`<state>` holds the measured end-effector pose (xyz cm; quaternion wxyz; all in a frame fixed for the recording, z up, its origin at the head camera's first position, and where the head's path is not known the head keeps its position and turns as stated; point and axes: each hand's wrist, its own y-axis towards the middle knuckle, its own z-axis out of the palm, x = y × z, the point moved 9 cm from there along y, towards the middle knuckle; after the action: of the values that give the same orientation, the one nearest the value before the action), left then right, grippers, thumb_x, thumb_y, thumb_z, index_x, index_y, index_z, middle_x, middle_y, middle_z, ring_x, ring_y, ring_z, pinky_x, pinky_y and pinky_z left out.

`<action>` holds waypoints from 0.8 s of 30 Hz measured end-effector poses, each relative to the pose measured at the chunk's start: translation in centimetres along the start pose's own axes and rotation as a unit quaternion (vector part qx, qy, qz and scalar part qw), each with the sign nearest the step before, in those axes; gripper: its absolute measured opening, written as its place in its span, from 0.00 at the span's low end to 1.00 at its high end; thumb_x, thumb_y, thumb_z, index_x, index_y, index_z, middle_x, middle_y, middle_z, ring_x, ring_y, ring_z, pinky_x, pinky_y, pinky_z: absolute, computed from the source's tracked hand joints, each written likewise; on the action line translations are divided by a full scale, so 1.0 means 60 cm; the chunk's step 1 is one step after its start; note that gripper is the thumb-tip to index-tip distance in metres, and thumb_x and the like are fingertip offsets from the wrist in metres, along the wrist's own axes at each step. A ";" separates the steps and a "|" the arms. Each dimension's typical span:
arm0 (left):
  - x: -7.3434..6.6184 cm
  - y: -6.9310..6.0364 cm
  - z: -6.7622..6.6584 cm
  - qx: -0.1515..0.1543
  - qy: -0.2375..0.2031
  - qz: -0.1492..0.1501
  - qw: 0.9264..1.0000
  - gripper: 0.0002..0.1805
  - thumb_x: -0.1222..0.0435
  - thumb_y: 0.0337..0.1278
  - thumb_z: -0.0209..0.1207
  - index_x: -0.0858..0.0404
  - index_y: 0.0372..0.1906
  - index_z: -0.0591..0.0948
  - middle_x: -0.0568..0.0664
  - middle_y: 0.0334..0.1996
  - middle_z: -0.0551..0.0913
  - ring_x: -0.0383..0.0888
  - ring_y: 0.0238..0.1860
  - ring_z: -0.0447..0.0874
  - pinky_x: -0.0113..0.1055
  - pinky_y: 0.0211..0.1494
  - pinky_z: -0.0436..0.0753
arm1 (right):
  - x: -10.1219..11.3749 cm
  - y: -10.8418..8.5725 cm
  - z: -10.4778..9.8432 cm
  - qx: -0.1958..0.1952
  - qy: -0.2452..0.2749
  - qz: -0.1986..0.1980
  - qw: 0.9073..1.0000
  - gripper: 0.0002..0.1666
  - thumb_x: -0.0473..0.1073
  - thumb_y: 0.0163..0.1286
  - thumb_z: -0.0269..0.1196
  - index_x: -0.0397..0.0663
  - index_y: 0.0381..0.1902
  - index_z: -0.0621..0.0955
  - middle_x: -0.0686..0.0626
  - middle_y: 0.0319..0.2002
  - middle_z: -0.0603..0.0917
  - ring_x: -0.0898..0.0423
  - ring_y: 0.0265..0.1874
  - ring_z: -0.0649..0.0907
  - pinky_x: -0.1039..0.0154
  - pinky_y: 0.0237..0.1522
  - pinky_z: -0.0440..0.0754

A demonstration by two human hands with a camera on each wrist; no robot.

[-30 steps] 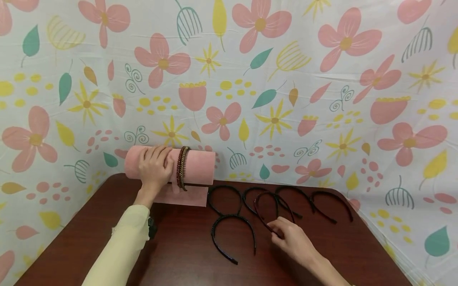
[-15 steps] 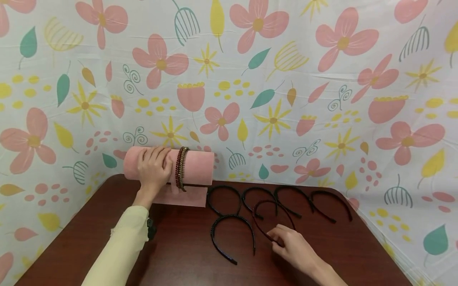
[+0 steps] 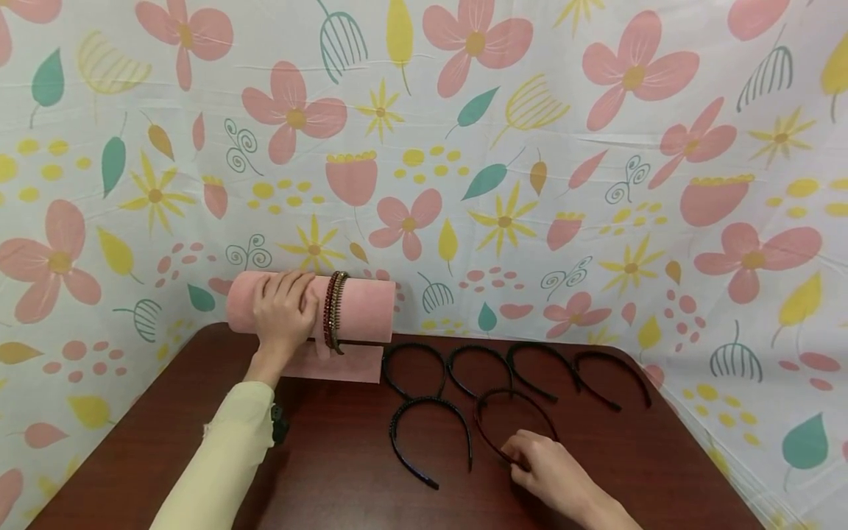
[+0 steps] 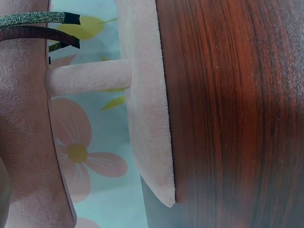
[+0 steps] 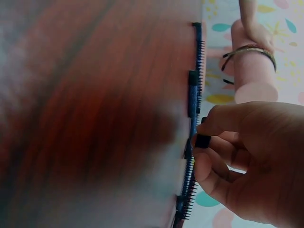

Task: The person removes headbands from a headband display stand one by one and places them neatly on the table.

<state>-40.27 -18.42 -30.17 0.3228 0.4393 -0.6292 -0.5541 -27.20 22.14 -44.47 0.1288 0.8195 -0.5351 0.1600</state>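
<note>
My left hand (image 3: pixel 285 313) grips the pink padded roll of a headband stand (image 3: pixel 367 309), fingers laid over its top. Two beaded headbands (image 3: pixel 336 309), one dark red and one gold-toned, hang around the roll just right of that hand. In the left wrist view their ends (image 4: pixel 64 19) show beside the stand's post (image 4: pixel 90 77). My right hand (image 3: pixel 553 475) pinches a dark red headband (image 3: pixel 482 423) near one end, low over the table. A black tip (image 5: pixel 203 141) shows among the right hand's fingers in the right wrist view. A dark headband (image 3: pixel 430 401) lies to its left.
Behind the right hand, several black headbands (image 3: pixel 414 346) lie in a row along the back of the brown table (image 3: pixel 331 456). A floral cloth (image 3: pixel 424 147) hangs behind the table. The stand's pink base (image 3: pixel 354 364) rests at the back left.
My right hand has brought the dark red headband down and towards me, slightly to the right, away from the back row. My left hand has kept its hold on the stand.
</note>
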 end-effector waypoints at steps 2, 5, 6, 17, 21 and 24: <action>0.000 0.000 -0.001 -0.001 0.000 0.001 1.000 0.20 0.57 0.63 0.49 0.62 0.44 0.88 0.56 0.43 0.88 0.57 0.48 0.84 0.56 0.63 0.72 | -0.001 -0.002 0.003 0.005 0.004 0.002 1.000 0.11 0.36 0.62 0.65 0.53 0.42 0.84 0.59 0.36 0.80 0.68 0.33 0.79 0.67 0.31 0.78; 0.001 -0.001 -0.001 -0.002 0.000 0.001 1.000 0.20 0.58 0.63 0.49 0.62 0.44 0.88 0.56 0.43 0.88 0.57 0.49 0.84 0.56 0.63 0.72 | -0.001 -0.003 0.007 0.017 0.018 0.003 1.000 0.11 0.36 0.61 0.65 0.53 0.42 0.84 0.59 0.34 0.80 0.69 0.31 0.78 0.66 0.30 0.77; 0.001 -0.001 -0.001 -0.002 0.000 0.001 1.000 0.20 0.58 0.63 0.49 0.62 0.44 0.88 0.56 0.43 0.88 0.57 0.49 0.84 0.56 0.63 0.72 | -0.002 -0.003 0.009 0.024 0.023 0.006 0.999 0.11 0.36 0.61 0.65 0.53 0.41 0.84 0.58 0.34 0.80 0.69 0.31 0.78 0.66 0.30 0.77; 0.000 -0.002 0.000 0.002 -0.001 0.000 1.000 0.20 0.58 0.64 0.48 0.61 0.44 0.88 0.56 0.44 0.88 0.57 0.49 0.83 0.56 0.64 0.71 | 0.001 -0.001 0.020 0.047 0.040 -0.002 0.998 0.09 0.34 0.60 0.66 0.51 0.38 0.83 0.57 0.30 0.77 0.69 0.25 0.74 0.68 0.25 0.72; 0.001 -0.002 0.000 0.002 -0.002 -0.001 1.000 0.20 0.58 0.64 0.48 0.61 0.45 0.88 0.56 0.44 0.88 0.57 0.49 0.83 0.56 0.64 0.71 | 0.007 0.005 0.019 0.042 0.032 -0.012 0.999 0.09 0.34 0.61 0.66 0.50 0.39 0.83 0.57 0.32 0.77 0.69 0.27 0.74 0.68 0.26 0.73; 0.001 -0.002 0.002 0.005 0.000 -0.002 1.000 0.20 0.57 0.64 0.48 0.61 0.45 0.88 0.56 0.44 0.88 0.57 0.49 0.83 0.56 0.64 0.71 | 0.011 0.010 0.018 0.037 0.020 -0.023 0.999 0.09 0.36 0.62 0.67 0.49 0.41 0.84 0.57 0.34 0.78 0.68 0.30 0.76 0.68 0.28 0.75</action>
<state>-40.38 -18.42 -30.30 0.3196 0.4416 -0.6312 -0.5517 -27.39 20.92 -45.19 0.1130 0.8327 -0.5068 0.1925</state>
